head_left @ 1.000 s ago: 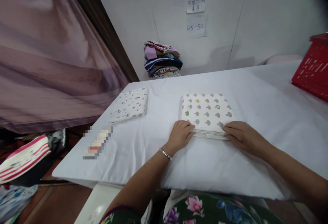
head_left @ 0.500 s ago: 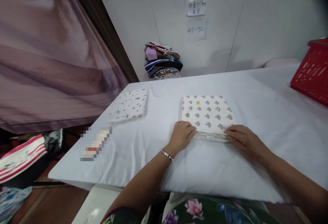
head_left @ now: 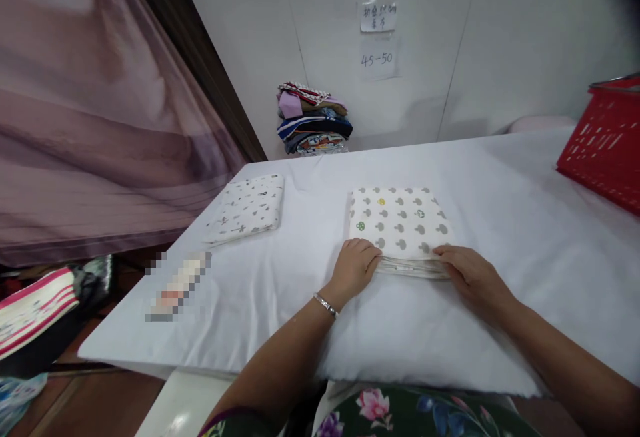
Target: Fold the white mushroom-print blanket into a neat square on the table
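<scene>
A folded white cloth with grey mushroom prints (head_left: pixel 397 225) lies flat on the white-covered table (head_left: pixel 500 224) in front of me. My left hand (head_left: pixel 354 266), with a bracelet at the wrist, curls its fingers round the cloth's near left corner. At the near right corner my right hand (head_left: pixel 467 272) pinches the stacked edge layers. Both hands rest on the table at the cloth's near edge.
A second folded white patterned cloth (head_left: pixel 247 208) lies at the table's left. A small blurred item (head_left: pixel 177 285) sits near the left front edge. A red basket (head_left: pixel 607 140) stands at the right. A pile of folded clothes (head_left: pixel 313 117) is by the wall; a curtain (head_left: pixel 90 110) hangs left.
Both hands have closed in a little on the near corners of the mushroom cloth. The cloth itself stays in place; the view shifted slightly.
</scene>
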### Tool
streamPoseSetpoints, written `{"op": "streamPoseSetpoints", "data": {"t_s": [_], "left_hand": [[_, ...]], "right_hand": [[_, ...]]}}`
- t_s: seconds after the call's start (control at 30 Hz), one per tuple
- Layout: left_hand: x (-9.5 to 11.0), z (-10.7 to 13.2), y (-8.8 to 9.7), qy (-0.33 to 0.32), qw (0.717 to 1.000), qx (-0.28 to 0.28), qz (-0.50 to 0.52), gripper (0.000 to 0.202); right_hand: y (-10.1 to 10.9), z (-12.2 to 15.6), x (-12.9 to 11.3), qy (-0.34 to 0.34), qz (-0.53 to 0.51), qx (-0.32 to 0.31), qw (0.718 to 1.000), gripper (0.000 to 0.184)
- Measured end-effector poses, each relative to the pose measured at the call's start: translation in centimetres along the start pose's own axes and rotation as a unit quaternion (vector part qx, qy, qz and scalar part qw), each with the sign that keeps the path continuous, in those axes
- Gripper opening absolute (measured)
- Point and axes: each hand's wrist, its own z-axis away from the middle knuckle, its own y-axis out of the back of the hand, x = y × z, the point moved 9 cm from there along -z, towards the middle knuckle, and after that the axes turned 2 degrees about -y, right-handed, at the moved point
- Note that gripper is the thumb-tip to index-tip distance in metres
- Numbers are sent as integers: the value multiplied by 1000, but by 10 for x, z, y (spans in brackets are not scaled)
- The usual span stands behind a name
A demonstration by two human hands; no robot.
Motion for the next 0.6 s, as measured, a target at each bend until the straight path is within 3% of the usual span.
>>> {"op": "streamPoseSetpoints", "data": {"t_s": [0.27, 0.6], "left_hand": [[13, 6, -4, -72, 997, 19, -4, 21], [11, 4, -3, -35, 999, 31, -2, 16]], "right_hand": [[-1, 2, -6, 35, 24, 2, 999, 29], [-10, -2, -5, 39, 52, -21, 998, 24]]}}
